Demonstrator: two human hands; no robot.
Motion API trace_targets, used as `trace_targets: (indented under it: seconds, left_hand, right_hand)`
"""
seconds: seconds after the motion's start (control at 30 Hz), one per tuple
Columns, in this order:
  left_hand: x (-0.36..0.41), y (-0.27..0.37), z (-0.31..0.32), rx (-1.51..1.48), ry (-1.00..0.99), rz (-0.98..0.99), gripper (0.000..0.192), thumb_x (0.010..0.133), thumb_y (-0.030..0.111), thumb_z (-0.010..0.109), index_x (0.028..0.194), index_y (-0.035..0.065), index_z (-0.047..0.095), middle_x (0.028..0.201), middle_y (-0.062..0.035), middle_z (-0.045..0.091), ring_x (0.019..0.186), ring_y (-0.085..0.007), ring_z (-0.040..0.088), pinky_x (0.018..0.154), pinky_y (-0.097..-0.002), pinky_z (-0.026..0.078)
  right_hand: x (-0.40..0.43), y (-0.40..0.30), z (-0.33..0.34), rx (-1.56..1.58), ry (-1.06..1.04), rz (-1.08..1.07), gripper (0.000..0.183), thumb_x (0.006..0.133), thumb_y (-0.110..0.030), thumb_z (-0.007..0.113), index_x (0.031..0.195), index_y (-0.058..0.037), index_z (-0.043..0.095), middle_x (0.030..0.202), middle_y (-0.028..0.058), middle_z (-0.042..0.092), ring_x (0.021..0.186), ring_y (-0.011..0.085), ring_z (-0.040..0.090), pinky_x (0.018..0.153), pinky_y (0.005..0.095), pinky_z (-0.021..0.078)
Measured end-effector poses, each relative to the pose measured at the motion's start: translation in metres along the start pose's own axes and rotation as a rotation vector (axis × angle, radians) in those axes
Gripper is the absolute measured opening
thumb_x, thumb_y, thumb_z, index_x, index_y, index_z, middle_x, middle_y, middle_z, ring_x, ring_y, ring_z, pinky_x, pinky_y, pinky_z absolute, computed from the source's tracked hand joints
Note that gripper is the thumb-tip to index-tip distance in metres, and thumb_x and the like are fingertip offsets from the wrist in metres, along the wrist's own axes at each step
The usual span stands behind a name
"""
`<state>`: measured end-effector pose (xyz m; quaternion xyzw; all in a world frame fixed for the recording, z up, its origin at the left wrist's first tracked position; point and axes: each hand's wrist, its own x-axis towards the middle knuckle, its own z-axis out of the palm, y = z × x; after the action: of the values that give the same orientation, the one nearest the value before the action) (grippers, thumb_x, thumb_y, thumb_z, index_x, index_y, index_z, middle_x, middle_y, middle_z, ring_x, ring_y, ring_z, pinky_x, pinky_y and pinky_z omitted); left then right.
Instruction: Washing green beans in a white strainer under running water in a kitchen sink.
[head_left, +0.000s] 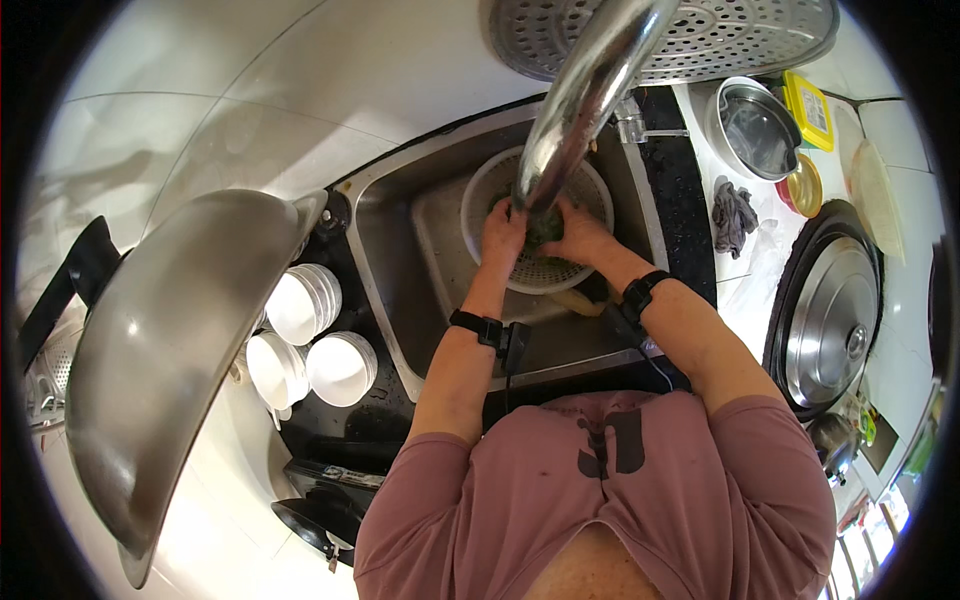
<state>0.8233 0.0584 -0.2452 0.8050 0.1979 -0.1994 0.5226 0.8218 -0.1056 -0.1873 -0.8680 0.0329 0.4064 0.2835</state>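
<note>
A round, light-coloured plastic colander stands in a stainless steel sink, under a chrome faucet spout. Dark green leafy stuff lies inside it; its exact kind cannot be told. On the left of the greens my left hand reaches into the colander, its fingertips partly hidden by the spout. Opposite it, my right hand curves round the greens with thumb and fingers apart, touching them. Below the colander, a yellowish piece lies on the sink floor, partly hidden by the right forearm.
Stacked white bowls stand on the black counter left of the sink, beside a large metal wok. At the right are a metal pot, a grey rag and a lidded pan. A perforated steamer plate leans behind.
</note>
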Motion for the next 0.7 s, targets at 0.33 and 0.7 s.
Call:
trace_targets:
  seconds: [0.33,0.7]
  left_hand:
    - [-0.003,-0.006,-0.016,-0.483,-0.112,-0.13,0.04,0.09,0.027,0.05,0.127,0.0096,0.048,0.111,-0.003,0.057,0.092,-0.0154,0.053,0.07,-0.0311,0.045]
    - [0.002,-0.017,-0.021,-0.036,-0.161,0.071,0.06,0.073,0.024,0.074,0.12,-0.0035,0.048,0.111,-0.017,0.057,0.101,-0.0222,0.056,0.083,-0.0322,0.046]
  right_hand:
    - [-0.012,-0.012,-0.005,-0.076,0.107,-0.016,0.112,0.058,-0.043,0.08,0.141,-0.0114,0.013,0.131,0.0263,0.035,0.118,0.0408,0.043,0.096,0.0423,0.041]
    - [0.012,0.011,0.009,-0.042,0.099,-0.124,0.108,0.056,-0.039,0.081,0.138,-0.0046,0.021,0.131,0.0231,0.039,0.117,0.0371,0.043,0.098,0.0405,0.0382]
